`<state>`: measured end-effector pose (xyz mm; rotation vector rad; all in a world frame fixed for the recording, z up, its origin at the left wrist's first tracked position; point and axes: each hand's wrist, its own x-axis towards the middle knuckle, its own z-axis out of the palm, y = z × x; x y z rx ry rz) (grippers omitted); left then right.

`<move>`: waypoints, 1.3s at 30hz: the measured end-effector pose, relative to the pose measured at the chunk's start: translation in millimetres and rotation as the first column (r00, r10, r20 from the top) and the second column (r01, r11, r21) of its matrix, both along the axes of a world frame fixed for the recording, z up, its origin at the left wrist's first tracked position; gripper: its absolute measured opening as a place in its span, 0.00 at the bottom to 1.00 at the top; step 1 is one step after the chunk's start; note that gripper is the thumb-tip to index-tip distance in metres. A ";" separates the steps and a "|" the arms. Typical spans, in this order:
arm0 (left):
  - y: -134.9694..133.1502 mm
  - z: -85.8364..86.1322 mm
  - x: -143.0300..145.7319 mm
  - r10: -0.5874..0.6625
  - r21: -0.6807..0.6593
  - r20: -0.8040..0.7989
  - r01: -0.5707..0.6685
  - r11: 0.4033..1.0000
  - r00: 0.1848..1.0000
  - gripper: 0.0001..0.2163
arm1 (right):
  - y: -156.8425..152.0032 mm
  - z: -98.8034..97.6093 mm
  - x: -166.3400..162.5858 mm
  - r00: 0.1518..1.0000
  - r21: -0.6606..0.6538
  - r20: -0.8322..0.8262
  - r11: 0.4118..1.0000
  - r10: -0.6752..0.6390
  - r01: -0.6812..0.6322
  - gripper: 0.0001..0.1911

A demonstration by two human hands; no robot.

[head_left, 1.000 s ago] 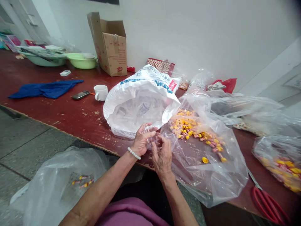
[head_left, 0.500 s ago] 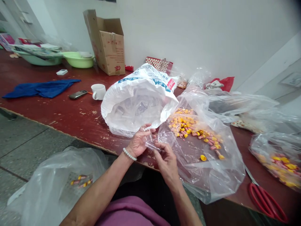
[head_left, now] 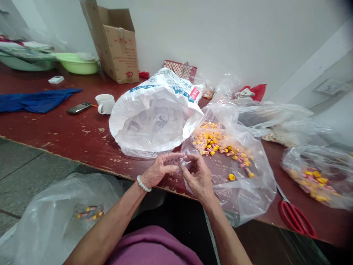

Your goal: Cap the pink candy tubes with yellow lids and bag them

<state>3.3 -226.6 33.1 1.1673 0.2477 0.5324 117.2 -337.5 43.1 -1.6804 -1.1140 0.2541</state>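
Note:
My left hand [head_left: 159,170] and my right hand [head_left: 197,173] meet at the near edge of the red table [head_left: 68,129], fingers pinched together on a small clear plastic tube [head_left: 179,163]. Just behind them a big white sack [head_left: 154,110] lies open on its side, with clear plastic pieces inside. To the right a clear plastic bag [head_left: 234,162] lies spread out, holding several yellow-capped pink pieces [head_left: 217,145]. A white bead bracelet sits on my left wrist.
Red scissors [head_left: 296,219] lie at the right near edge. Another clear bag of yellow and pink pieces [head_left: 317,176] is far right. A white cup [head_left: 104,103], a phone [head_left: 78,108], blue cloth [head_left: 35,100], cardboard box [head_left: 117,42] and green basins [head_left: 77,63] lie behind. A plastic bag [head_left: 68,217] hangs below the table.
Both hands have drawn closer together around the clear tube, now pinched between the fingertips. The view has shifted right, so the table's objects appear further left.

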 end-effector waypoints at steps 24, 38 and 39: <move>-7.7 -26.3 -2.8 0.124 -0.047 -0.281 -0.143 0.989 0.952 0.18 | 36.3 -41.7 142.9 0.895 -0.437 0.420 0.831 -0.150 0.345 0.08; -36.3 -3.5 -3.8 0.037 0.005 -0.341 -0.038 0.999 0.939 0.17 | -15.0 6.5 -1.2 0.910 0.130 -0.414 0.988 -0.025 0.087 0.10; -36.8 -4.1 -5.3 0.032 0.000 -0.334 -0.033 0.999 0.942 0.17 | -17.3 3.6 0.1 0.923 0.119 -0.383 0.990 -0.024 0.075 0.10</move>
